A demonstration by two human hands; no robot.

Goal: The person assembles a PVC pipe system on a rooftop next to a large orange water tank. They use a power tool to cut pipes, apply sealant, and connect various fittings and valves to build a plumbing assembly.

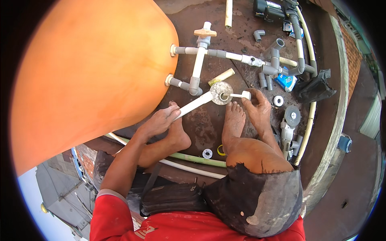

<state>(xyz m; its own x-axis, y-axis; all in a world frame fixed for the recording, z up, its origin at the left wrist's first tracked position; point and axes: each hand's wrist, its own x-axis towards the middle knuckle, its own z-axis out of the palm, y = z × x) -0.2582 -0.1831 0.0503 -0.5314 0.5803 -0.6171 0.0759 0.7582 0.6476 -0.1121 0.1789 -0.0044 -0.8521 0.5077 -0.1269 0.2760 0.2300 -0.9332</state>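
My left hand (159, 120) is closed around a white plastic pipe (196, 105), which slants up to the right. The pipe's far end reaches the edge of a round, crusted can top (225, 86) standing between my feet. In the fingers of my right hand (259, 107) is a white cap with a thin stem (245, 95), like a glue applicator. Its stem points left to the ring-shaped opening of the can; whether the tip is inside or just above cannot be made out.
An orange tank (100, 68) fills the left, its outlets joined to pipework with a valve (205, 33). Right of my hand lie a tape roll (278, 101), an angle grinder (287, 130), a black bag (317, 86) and grey fittings (259, 35). A pump (269, 11) stands far right, near the roof ledge.
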